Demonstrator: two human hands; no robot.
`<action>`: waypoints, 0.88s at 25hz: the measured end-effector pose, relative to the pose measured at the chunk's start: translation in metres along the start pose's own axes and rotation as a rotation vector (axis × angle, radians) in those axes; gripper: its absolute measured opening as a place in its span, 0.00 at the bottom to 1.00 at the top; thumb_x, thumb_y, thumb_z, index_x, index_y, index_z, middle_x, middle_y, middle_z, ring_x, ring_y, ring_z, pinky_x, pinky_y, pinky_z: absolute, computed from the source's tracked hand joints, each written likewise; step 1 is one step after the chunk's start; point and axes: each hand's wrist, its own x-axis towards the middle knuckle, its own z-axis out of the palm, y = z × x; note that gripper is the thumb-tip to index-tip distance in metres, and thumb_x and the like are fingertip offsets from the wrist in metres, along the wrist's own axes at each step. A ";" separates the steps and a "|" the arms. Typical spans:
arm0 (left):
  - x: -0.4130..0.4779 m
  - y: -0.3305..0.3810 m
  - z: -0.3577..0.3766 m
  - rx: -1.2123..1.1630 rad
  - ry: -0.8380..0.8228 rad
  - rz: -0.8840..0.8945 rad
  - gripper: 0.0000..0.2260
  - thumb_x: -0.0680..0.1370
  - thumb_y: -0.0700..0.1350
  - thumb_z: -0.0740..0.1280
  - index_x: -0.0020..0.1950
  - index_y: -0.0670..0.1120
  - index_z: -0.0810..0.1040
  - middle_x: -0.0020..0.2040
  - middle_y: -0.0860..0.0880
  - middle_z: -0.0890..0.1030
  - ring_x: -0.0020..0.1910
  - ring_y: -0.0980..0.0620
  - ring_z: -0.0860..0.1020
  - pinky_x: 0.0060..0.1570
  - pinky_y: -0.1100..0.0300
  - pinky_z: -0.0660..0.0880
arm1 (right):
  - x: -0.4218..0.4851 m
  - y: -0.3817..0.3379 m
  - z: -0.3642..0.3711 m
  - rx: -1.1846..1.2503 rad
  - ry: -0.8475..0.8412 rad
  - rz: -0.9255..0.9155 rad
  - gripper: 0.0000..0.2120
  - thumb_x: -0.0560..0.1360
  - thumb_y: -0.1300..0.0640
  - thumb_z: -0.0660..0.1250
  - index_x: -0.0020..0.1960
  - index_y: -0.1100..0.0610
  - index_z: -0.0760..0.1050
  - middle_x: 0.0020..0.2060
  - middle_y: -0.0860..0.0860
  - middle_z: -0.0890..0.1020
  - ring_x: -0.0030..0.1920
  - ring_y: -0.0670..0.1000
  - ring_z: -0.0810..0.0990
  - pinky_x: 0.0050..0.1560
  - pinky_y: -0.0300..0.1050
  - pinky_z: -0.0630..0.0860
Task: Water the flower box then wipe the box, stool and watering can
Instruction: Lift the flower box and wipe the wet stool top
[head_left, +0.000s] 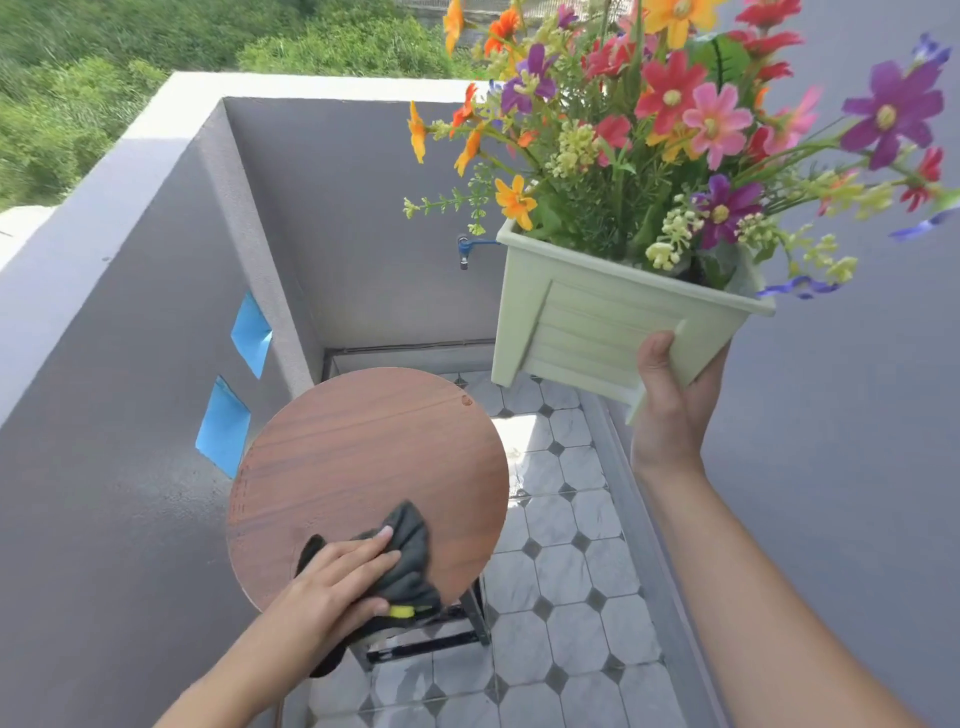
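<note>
The person's right hand (670, 410) holds the flower box (587, 322) up in the air at the right of the frame, well clear of the stool (363, 441). The thumb is pressed on the slatted front face near a lower corner, and the fingers are curled round underneath. The pale green box sits tilted. Its near side runs left to right across the frame, with the rim sloping down toward the right, and the open top faces upward. The flowers (670, 98), red, pink, purple, orange and yellow, fan out toward the upper right corner. In the lower middle of the frame the left hand (337, 577) lies flat on a dark grey cloth (410, 530), fingers fairly straight and pointing toward the upper right, pressing it onto the near edge of the stool's round wooden seat. The cloth stretches from upper right to lower left. One end is bunched on the seat past the fingertips, and the other hangs off the rim below the wrist, with a small yellow tag (402, 611) showing by the thumb. Below the seat is a floor (571, 587) of pale tiles. A blue tap (464, 249) sticks out of the grey wall (337, 208) just left of the box rim.
</note>
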 end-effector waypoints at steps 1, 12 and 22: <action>0.002 -0.014 -0.007 0.016 0.042 -0.057 0.26 0.80 0.60 0.53 0.62 0.43 0.77 0.66 0.46 0.75 0.59 0.55 0.70 0.63 0.71 0.62 | 0.000 0.000 0.001 0.000 -0.001 0.007 0.30 0.69 0.48 0.67 0.66 0.60 0.64 0.49 0.50 0.73 0.47 0.41 0.75 0.51 0.32 0.72; 0.209 -0.030 -0.012 0.094 0.060 -0.186 0.23 0.79 0.54 0.61 0.67 0.40 0.72 0.71 0.42 0.71 0.67 0.41 0.67 0.67 0.54 0.60 | -0.004 0.000 0.016 0.013 0.014 0.003 0.32 0.70 0.51 0.67 0.69 0.64 0.62 0.49 0.51 0.73 0.47 0.42 0.76 0.50 0.32 0.72; 0.037 0.017 0.007 0.171 -0.133 0.351 0.24 0.77 0.64 0.58 0.68 0.53 0.71 0.70 0.56 0.72 0.71 0.53 0.64 0.69 0.61 0.60 | -0.007 -0.010 0.026 0.008 0.009 -0.005 0.31 0.72 0.52 0.66 0.70 0.63 0.60 0.53 0.53 0.72 0.51 0.43 0.75 0.53 0.33 0.71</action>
